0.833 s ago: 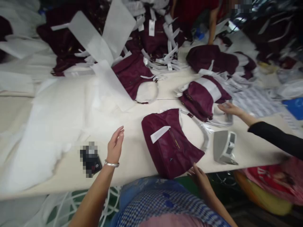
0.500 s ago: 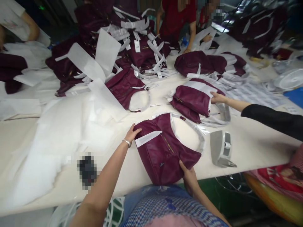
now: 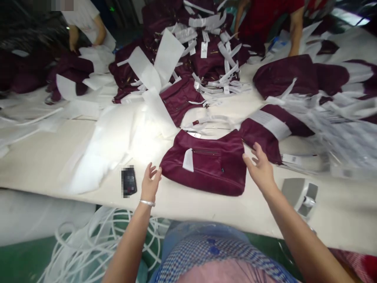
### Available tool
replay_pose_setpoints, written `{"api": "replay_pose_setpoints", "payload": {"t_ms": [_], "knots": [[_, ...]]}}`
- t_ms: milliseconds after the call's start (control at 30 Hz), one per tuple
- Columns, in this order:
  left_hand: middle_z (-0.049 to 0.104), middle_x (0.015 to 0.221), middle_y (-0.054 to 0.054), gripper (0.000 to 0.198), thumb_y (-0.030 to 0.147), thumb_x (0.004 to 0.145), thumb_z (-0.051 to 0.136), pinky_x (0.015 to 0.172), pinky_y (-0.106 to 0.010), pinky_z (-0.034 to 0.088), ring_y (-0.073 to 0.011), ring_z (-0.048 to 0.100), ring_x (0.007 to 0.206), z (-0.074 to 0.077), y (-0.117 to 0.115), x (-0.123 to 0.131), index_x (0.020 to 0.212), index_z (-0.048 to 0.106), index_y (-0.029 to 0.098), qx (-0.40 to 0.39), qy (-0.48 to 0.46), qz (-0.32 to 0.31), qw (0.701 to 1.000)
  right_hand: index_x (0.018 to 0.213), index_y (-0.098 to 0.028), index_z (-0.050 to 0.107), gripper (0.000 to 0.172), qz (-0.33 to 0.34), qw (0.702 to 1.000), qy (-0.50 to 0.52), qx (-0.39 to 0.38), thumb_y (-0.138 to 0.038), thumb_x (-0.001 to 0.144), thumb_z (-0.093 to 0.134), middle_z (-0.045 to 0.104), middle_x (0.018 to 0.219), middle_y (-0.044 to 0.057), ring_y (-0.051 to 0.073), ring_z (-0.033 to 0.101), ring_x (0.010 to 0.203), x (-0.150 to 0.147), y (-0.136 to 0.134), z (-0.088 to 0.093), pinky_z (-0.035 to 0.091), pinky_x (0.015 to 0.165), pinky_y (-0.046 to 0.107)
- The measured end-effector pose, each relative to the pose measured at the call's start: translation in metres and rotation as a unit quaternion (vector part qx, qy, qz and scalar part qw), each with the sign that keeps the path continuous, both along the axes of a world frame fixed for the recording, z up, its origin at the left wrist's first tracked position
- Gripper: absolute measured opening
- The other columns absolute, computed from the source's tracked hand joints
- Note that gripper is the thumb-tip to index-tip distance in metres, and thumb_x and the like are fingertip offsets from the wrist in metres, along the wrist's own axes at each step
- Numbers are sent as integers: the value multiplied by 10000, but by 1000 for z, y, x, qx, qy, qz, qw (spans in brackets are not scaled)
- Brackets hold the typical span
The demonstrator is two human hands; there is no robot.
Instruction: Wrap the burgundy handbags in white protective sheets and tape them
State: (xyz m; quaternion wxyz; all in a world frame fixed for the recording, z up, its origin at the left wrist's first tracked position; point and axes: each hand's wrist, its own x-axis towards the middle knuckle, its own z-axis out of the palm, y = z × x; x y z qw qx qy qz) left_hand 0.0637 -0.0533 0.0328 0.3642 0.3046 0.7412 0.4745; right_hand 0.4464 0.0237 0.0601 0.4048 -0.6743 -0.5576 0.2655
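Note:
A maroon handbag (image 3: 206,163) with a white paper tag lies flat on the cream table (image 3: 44,157) right in front of me. Its white-wrapped strap curves away behind it. My left hand (image 3: 150,182) hovers at the bag's left end, fingers spread, holding nothing. My right hand (image 3: 260,167) is at the bag's right end, fingers apart and empty, just off the edge. A silver bracelet sits on my left wrist.
More maroon bags (image 3: 271,131) and loose white paper strips (image 3: 165,63) are heaped across the far side. A dark phone (image 3: 129,181) lies left of my left hand. A grey tape dispenser (image 3: 300,194) stands at the right. Other people work at the back. White cords (image 3: 88,243) pile on the floor.
Both my hands gripped the bag's ends, turned it to lie square across the table, and have now let go. The co-worker's black-sleeved arm at the right has left the view.

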Motion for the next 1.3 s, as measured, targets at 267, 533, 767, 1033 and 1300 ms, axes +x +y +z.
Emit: {"api": "replay_pose_setpoints", "payload": {"t_ms": [267,533,767,1033,1300], "knots": [[438,1486,-127,868,486,713,777,1201,-533,94,-327,327,1417,-11,8,27,1455,385,265,93,334,-347,872,1494,-217,333,786,348,897,-274,17,-555,840,608,405,1510,125,336,359,1392,-20,-30,-38,291,1152,534],[469,1439,-143,933,373,666,833,1135,-491,253,-358,430,1314,-49,54,50,1469,367,274,70,362,-459,808,1512,-170,268,757,349,846,-403,14,-403,871,596,517,1380,163,351,508,1174,-46,-13,-63,459,954,468],[660,1115,-117,447,347,898,597,939,-401,455,-262,588,1051,-78,82,21,1321,526,218,106,445,-456,764,1338,-164,502,433,354,820,-440,89,-245,913,525,622,1206,135,285,566,990,-47,39,-98,485,768,390],[613,1270,-62,766,276,827,705,988,-390,489,-221,568,1114,-91,44,-19,1473,294,249,105,389,-408,819,1199,-114,563,370,342,868,-344,107,-368,934,525,627,955,126,272,568,909,0,15,-119,512,794,390],[645,1162,-71,477,51,927,378,865,-353,515,-184,585,938,-133,50,-32,1324,548,252,175,480,-454,730,1408,-219,489,532,425,824,-344,151,-68,906,397,674,965,87,218,526,833,21,14,-139,507,795,354]]}}
